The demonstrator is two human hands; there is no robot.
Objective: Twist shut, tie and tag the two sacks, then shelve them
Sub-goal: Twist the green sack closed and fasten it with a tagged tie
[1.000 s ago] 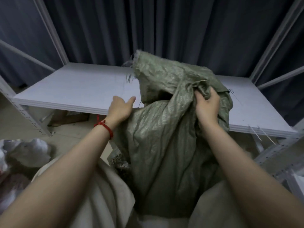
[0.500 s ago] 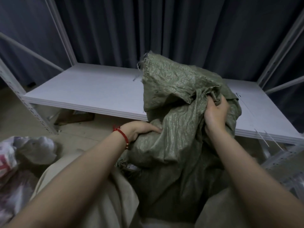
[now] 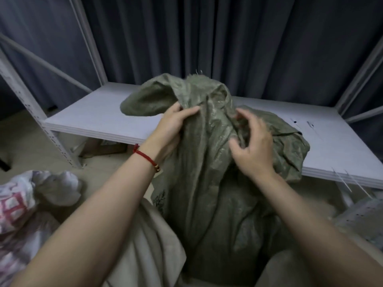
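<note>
From the head camera, a green woven sack (image 3: 207, 183) stands upright between the person's knees, just in front of the white shelf board (image 3: 93, 112). Its loose top is gathered into folds, and a flap of the mouth flops over to the left onto the board, while more of the fabric spills over the board's front edge on the right.

The left hand (image 3: 172, 125) grips a fold of the sack's neck from the left side, thumb pressed on top and fingers wrapped underneath, clamped on the cloth. A red cord bracelet (image 3: 145, 157) circles that wrist.

The right hand (image 3: 255, 148) sits on the bunched fabric to the right of the neck; its fingers (image 3: 242, 117) are spread and curled, the tips touching or just above the creases, not closed on anything.

A second sack (image 3: 31, 201), white with red print, lies slumped on the floor at the lower left, its mouth open and crumpled. Thin white cable ties (image 3: 342, 179) rest at the right end of the board, overhanging its edge. Dark curtains (image 3: 228, 38) hang behind the metal shelf frame (image 3: 37, 112)
</note>
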